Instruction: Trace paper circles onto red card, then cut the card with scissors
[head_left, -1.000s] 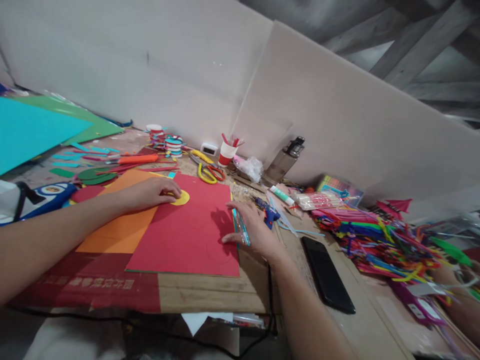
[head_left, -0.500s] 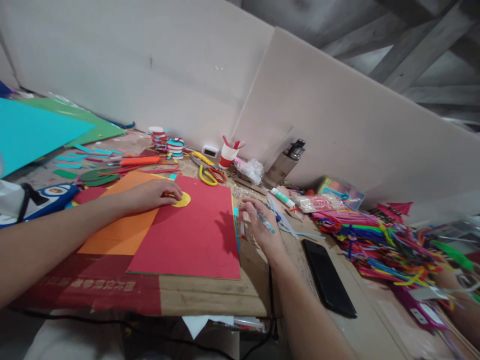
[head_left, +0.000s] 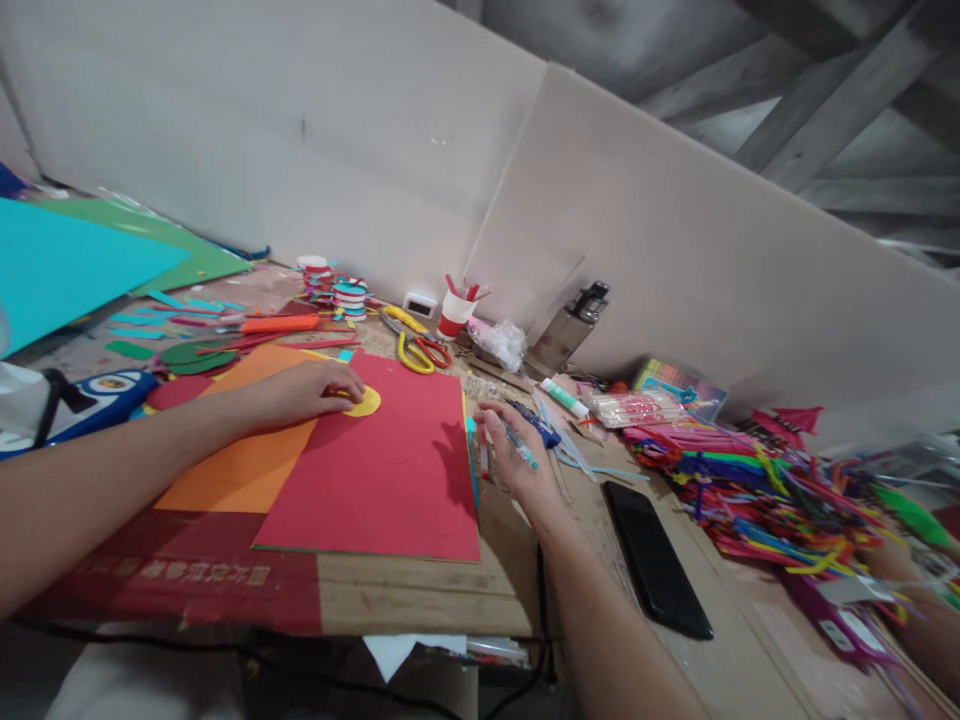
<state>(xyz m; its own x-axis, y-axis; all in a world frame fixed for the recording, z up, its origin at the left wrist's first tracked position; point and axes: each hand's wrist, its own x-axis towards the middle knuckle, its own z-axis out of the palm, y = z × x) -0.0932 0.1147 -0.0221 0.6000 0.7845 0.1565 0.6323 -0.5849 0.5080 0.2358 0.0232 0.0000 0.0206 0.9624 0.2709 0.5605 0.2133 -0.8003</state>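
Observation:
My left hand (head_left: 322, 388) rests with bent, closed fingers at the left edge of a yellow paper circle (head_left: 367, 402), its fingertips covering part of it. That circle lies near the top of a red sheet of paper (head_left: 390, 480), which overlaps an orange sheet (head_left: 247, 440). Faint curved lines show on the red paper. Just off the red sheet's right edge, my right hand (head_left: 516, 440) has its fingers closed around a pen (head_left: 520, 443) with a teal end. The pen's tip is hidden by the fingers.
Scissors (head_left: 415, 352) and a paper cup (head_left: 456, 312) holding red sticks stand behind the sheets. A black phone (head_left: 656, 560) lies right of my forearm. Pipe cleaners (head_left: 735, 490) are heaped further right, beside another person's arm (head_left: 911, 610). An orange cutter (head_left: 280, 323) lies back left.
My right hand has shifted slightly left, and the pen in it has moved a little. My left hand and the yellow paper circle look unchanged.

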